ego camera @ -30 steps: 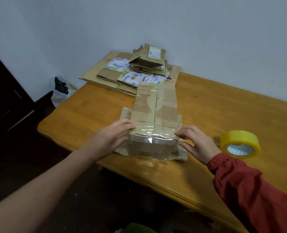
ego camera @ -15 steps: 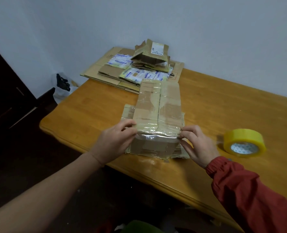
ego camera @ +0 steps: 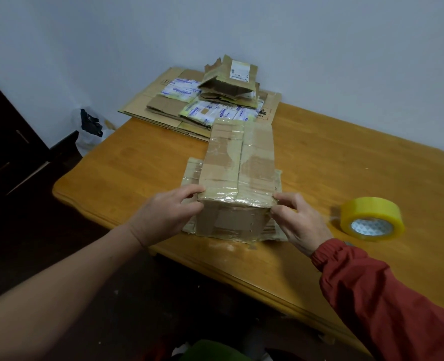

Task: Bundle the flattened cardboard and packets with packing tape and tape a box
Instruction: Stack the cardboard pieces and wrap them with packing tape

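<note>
Your left hand (ego camera: 169, 214) and right hand (ego camera: 301, 222) each pinch a near top corner of the box (ego camera: 239, 165), which stands on flattened cardboard (ego camera: 191, 175) near the front edge of the bench (ego camera: 346, 157). The box looks light and stiff, but its tape is slippery, so I think the corners give the better hold.

Dim, even indoor light — soft shadows, tape glare, wide-angle edge bending, slight softness.
</note>
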